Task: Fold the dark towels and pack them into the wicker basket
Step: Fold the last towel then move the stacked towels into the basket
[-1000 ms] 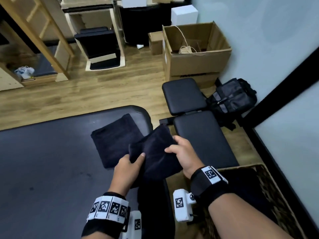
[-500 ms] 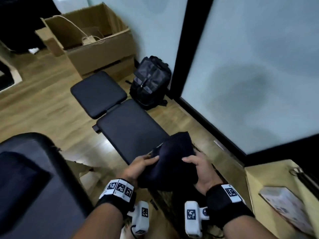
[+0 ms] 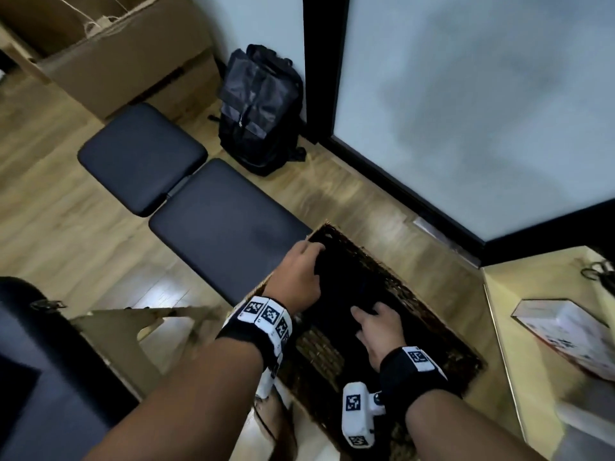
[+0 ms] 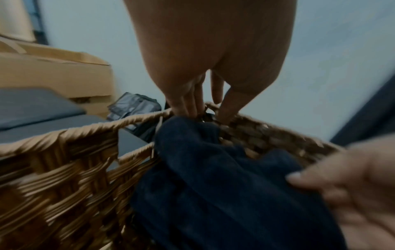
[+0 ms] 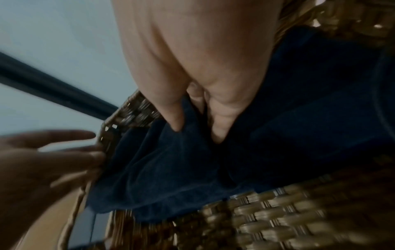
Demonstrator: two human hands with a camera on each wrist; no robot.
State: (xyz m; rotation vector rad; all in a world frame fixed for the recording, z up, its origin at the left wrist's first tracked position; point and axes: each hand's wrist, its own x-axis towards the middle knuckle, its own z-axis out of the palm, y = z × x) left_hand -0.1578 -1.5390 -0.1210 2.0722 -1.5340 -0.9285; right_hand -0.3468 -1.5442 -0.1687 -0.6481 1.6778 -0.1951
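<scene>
A wicker basket (image 3: 416, 304) stands on the floor below me, with a dark navy towel (image 3: 342, 287) lying rumpled inside it. My left hand (image 3: 299, 277) reaches to the basket's far corner. In the left wrist view its straight fingers (image 4: 192, 104) point down and touch the towel (image 4: 213, 177) at the rim of the basket (image 4: 64, 160). My right hand (image 3: 376, 324) lies on the near part of the towel. In the right wrist view its thumb and fingers (image 5: 218, 132) press into the cloth (image 5: 171, 169), and a small fold stands up between them. The basket's bottom is hidden.
A black padded bench (image 3: 216, 221) adjoins the basket's far left side. A black backpack (image 3: 259, 108) and a cardboard box (image 3: 116, 54) stand by the wall. A black-framed glass panel (image 3: 466, 111) runs along the right. A black table (image 3: 33, 377) is at left, a wooden ledge (image 3: 532, 294) at right.
I turned right, away from the black table. Both hands carried the folded towel over the bench and lowered it into the basket. The left hand has let go of it.
</scene>
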